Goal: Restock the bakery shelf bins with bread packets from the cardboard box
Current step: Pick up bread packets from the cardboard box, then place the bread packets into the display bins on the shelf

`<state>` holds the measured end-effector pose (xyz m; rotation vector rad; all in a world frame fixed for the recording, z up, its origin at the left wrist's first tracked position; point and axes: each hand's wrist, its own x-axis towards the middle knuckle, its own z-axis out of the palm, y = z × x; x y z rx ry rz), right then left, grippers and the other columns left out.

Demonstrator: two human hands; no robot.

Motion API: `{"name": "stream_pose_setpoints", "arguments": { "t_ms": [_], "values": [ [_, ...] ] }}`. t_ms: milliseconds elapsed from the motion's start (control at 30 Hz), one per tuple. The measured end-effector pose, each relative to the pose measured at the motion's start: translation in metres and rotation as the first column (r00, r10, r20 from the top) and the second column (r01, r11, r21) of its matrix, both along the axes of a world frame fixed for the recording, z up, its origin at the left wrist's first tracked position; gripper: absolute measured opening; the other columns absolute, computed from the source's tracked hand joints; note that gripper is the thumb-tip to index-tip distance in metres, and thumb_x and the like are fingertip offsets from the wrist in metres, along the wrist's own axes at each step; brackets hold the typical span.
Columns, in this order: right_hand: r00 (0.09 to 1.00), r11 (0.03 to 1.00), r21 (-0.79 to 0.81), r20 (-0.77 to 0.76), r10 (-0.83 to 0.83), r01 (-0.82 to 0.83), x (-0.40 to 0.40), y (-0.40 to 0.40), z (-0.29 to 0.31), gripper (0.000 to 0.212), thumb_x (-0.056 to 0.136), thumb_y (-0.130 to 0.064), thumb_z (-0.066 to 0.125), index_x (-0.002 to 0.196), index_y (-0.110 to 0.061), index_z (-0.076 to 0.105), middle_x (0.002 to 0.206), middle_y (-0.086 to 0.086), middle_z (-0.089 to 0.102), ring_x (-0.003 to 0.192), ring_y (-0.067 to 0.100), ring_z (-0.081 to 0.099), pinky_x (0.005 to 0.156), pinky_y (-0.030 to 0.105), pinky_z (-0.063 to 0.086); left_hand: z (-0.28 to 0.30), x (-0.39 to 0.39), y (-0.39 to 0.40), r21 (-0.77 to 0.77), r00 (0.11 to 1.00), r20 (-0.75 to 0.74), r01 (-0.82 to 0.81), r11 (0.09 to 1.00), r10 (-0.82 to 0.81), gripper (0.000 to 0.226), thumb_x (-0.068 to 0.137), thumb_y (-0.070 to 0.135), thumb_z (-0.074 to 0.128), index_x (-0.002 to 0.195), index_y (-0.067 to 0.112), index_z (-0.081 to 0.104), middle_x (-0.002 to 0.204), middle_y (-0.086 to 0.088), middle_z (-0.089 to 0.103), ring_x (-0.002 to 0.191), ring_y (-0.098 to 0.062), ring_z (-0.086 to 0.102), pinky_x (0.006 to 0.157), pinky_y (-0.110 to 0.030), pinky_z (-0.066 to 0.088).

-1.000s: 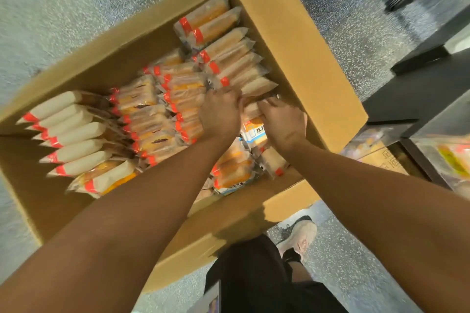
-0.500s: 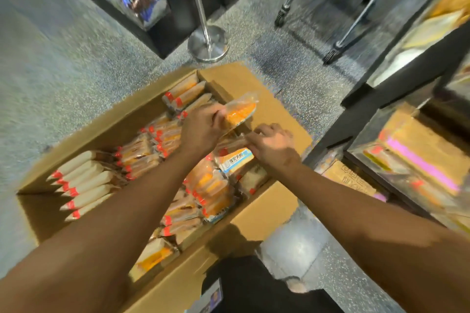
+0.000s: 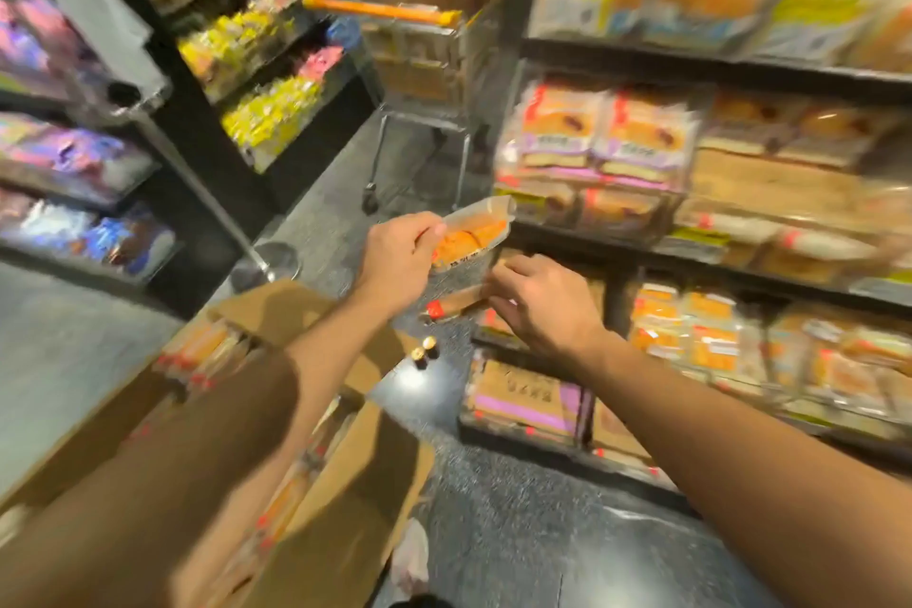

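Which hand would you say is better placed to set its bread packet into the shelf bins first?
Probably the right hand: it holds its packet beside the bakery shelf, nearer than the left hand.

Both bare forearms reach forward and up from the bottom corners of the view, converging toward the middle. The left hand (image 3: pixel 397 257) is raised, its back to the camera, fingers curled and pinching the end of a bread packet (image 3: pixel 471 236). The right hand (image 3: pixel 540 301) sits just beside and slightly lower, palm down, fingers bent round a second packet (image 3: pixel 451 305), which is blurred.
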<state>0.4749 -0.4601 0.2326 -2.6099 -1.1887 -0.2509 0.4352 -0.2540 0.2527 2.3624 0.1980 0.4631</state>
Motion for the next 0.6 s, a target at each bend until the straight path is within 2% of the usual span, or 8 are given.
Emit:
{"name": "stream_pose_setpoints", "arguments": {
  "t_ms": [100, 200, 267, 367, 467, 600],
  "values": [
    [0.986, 0.988, 0.005, 0.068, -0.153, 0.153, 0.013, -0.074, 0.037, 0.019, 0.090, -0.041, 0.060, 0.101, -0.027, 0.065, 0.096, -0.002, 0.064, 0.090, 0.028, 0.061, 0.059, 0.038, 0.052, 0.033, 0.032, -0.066, 0.029, 0.995, 0.074, 0.068, 0.997, -0.070, 0.020, 0.099, 0.021, 0.056, 0.093, 0.014, 0.074, 0.077, 0.000, 0.068, 0.075, -0.018, 0.060, 0.069, -0.032, 0.039],
    [0.955, 0.963, 0.025, 0.128, -0.268, 0.267, 0.030, -0.136, 0.071, 0.018, 0.087, -0.039, 0.064, 0.102, -0.029, 0.065, 0.096, -0.002, 0.066, 0.091, 0.029, 0.064, 0.058, 0.037, 0.052, 0.067, 0.066, -0.123, 0.044, 0.987, 0.109, 0.114, 0.992, -0.118, 0.022, 0.099, 0.023, 0.057, 0.084, 0.016, 0.072, 0.073, -0.003, 0.065, 0.077, -0.026, 0.062, 0.066, -0.034, 0.038],
    [0.932, 0.944, 0.047, 0.153, -0.330, 0.326, 0.042, -0.172, 0.093, 0.018, 0.086, -0.036, 0.067, 0.102, -0.028, 0.066, 0.094, 0.000, 0.066, 0.088, 0.033, 0.065, 0.058, 0.037, 0.050, 0.090, 0.092, -0.156, 0.079, 0.976, 0.141, 0.156, 0.985, -0.166, 0.021, 0.099, 0.021, 0.057, 0.092, 0.012, 0.075, 0.080, -0.006, 0.069, 0.083, -0.029, 0.063, 0.068, -0.035, 0.039],
    [0.907, 0.920, 0.092, 0.155, -0.390, 0.380, 0.064, -0.215, 0.122, 0.021, 0.090, -0.039, 0.062, 0.105, -0.026, 0.066, 0.098, 0.001, 0.066, 0.092, 0.033, 0.064, 0.063, 0.039, 0.050, 0.125, 0.132, -0.197, 0.120, 0.948, 0.219, 0.211, 0.970, -0.233, 0.021, 0.098, 0.023, 0.056, 0.100, 0.015, 0.076, 0.093, -0.005, 0.074, 0.092, -0.025, 0.066, 0.074, -0.032, 0.042],
    [0.868, 0.895, 0.139, 0.220, -0.446, 0.424, 0.097, -0.249, 0.149, 0.019, 0.090, -0.040, 0.060, 0.103, -0.027, 0.066, 0.097, -0.001, 0.065, 0.093, 0.029, 0.064, 0.065, 0.040, 0.053, 0.161, 0.178, -0.230, 0.110, 0.926, 0.265, 0.249, 0.962, -0.270, 0.030, 0.094, 0.034, 0.050, 0.101, 0.020, 0.076, 0.099, -0.004, 0.075, 0.096, -0.025, 0.066, 0.081, -0.037, 0.049],
    [0.795, 0.846, 0.240, 0.295, -0.531, 0.476, 0.148, -0.282, 0.187, 0.017, 0.089, -0.039, 0.060, 0.099, -0.027, 0.064, 0.095, -0.001, 0.066, 0.090, 0.029, 0.064, 0.065, 0.042, 0.054, 0.211, 0.246, -0.262, 0.159, 0.898, 0.324, 0.259, 0.953, -0.298, 0.029, 0.096, 0.035, 0.050, 0.097, 0.020, 0.075, 0.097, -0.006, 0.074, 0.095, -0.030, 0.065, 0.075, -0.035, 0.045]
  ]
}}
